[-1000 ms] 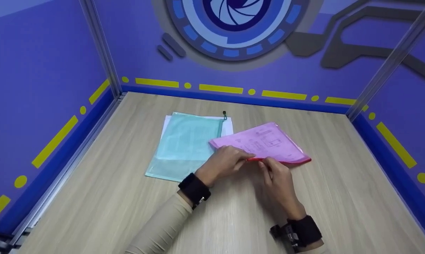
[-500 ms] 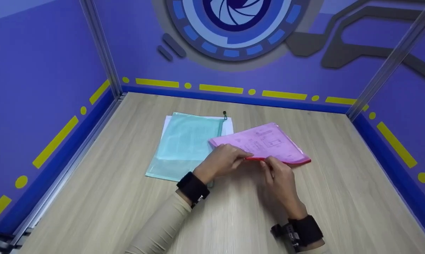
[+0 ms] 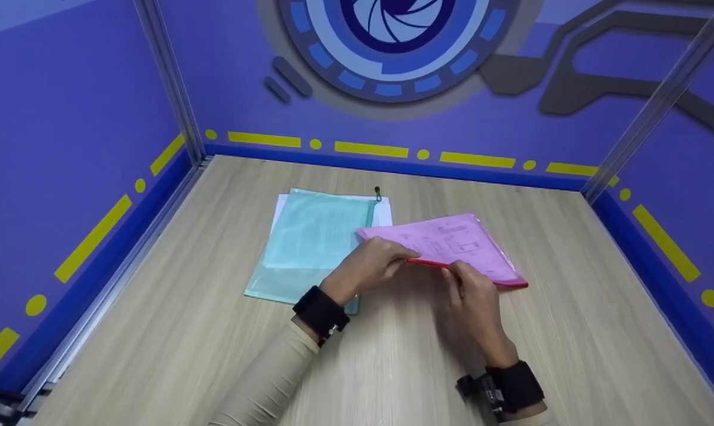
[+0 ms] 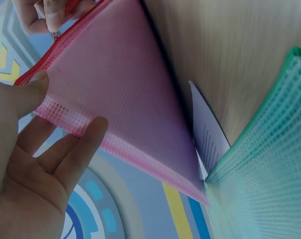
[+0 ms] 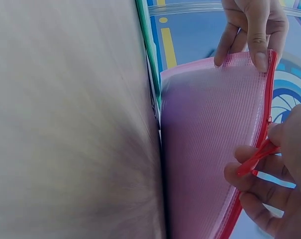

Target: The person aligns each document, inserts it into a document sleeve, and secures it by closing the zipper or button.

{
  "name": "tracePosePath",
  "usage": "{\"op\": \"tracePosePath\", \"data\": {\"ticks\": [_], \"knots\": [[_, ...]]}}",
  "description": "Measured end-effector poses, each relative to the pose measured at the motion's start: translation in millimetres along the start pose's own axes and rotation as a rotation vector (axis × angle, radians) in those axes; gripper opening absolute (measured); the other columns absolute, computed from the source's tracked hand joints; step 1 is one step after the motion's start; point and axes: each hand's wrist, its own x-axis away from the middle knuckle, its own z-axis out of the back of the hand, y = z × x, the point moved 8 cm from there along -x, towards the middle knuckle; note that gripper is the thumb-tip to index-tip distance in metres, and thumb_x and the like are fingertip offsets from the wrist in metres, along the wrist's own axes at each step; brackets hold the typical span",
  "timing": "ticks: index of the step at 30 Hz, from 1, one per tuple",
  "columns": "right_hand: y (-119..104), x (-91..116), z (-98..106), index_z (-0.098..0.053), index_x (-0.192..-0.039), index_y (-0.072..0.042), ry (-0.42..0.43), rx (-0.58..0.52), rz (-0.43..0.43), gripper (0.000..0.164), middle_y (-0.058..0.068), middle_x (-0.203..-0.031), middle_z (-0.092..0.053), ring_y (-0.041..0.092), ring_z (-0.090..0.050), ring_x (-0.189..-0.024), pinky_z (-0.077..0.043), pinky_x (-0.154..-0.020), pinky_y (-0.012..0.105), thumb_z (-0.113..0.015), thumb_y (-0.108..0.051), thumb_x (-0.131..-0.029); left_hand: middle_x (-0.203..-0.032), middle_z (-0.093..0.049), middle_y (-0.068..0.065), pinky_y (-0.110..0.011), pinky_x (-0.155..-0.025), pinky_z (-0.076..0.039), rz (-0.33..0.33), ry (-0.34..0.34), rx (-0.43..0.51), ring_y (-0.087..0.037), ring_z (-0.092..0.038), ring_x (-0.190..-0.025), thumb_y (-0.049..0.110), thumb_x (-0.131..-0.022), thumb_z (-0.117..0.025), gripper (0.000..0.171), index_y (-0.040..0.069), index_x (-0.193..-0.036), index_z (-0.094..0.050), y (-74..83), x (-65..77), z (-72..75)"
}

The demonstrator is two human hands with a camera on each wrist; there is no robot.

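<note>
A pink mesh zipper pouch [image 3: 469, 242] with printed paper inside is held tilted above the table. My left hand [image 3: 366, 263] pinches its corner at one end of the red zipper [image 3: 431, 262], thumb on the near face in the left wrist view. My right hand [image 3: 474, 299] pinches the red ribbon zipper pull [image 5: 254, 160], which shows in the right wrist view. The slider [image 5: 269, 119] sits on the zipper between the two hands. Left of the pouch lies a green mesh zipper pouch [image 3: 315, 242], flat on the table and partly covered by my left hand.
White paper [image 3: 382, 212] sticks out from under the green pouch, whose dark zipper pull [image 3: 378, 192] points to the back. The wooden table [image 3: 215, 248] is bounded by blue printed walls [image 3: 357, 118] at the back and both sides.
The pink pouch has turned slightly, its right zipper end coming nearer to me. My left hand has shifted a little left, and more red zipper shows between my hands.
</note>
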Motion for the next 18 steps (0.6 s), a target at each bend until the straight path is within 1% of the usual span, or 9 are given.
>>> {"op": "tracePosePath", "data": {"ticks": [3, 6, 13, 18], "knots": [[-0.3, -0.2, 0.6, -0.064, -0.094, -0.004, 0.007, 0.001, 0.004, 0.010, 0.001, -0.076, -0.052, 0.013, -0.044, -0.067, -0.035, -0.059, 0.030, -0.072, -0.004, -0.100, -0.118, -0.078, 0.004, -0.021, -0.090, -0.056, -0.015, 0.004, 0.001, -0.001, -0.069, -0.100, 0.007, -0.104, -0.067, 0.027, 0.016, -0.126, -0.080, 0.7, 0.1, 1.4], [-0.3, -0.5, 0.8, -0.065, -0.094, -0.004, 0.009, 0.005, 0.007, 0.009, 0.002, -0.076, -0.053, 0.014, -0.044, -0.066, -0.036, -0.059, 0.030, -0.073, -0.004, -0.100, -0.115, -0.079, 0.004, -0.022, -0.088, -0.056, -0.027, 0.014, 0.000, -0.002, -0.068, -0.098, 0.006, -0.103, -0.067, 0.027, 0.016, -0.124, -0.081, 1.0, 0.0, 2.4], [1.4, 0.1, 0.9, -0.065, -0.095, -0.004, 0.004, 0.013, -0.016, 0.009, 0.001, -0.076, -0.053, 0.014, -0.045, -0.066, -0.036, -0.059, 0.029, -0.073, -0.005, -0.100, -0.119, -0.078, 0.004, -0.022, -0.095, -0.056, -0.006, 0.018, 0.002, -0.002, -0.069, -0.106, 0.007, -0.103, -0.068, 0.028, 0.016, -0.127, -0.079, -2.1, -0.1, 2.4], [2.1, 0.2, 0.4, -0.066, -0.096, -0.005, -0.006, 0.010, -0.023, 0.009, -0.001, -0.077, -0.052, 0.016, -0.046, -0.067, -0.036, -0.059, 0.030, -0.073, -0.005, -0.100, -0.119, -0.078, 0.005, -0.022, -0.096, -0.055, 0.009, 0.010, 0.006, -0.002, -0.069, -0.108, 0.009, -0.104, -0.069, 0.027, 0.017, -0.128, -0.079, -2.5, -0.7, 2.3]]}}
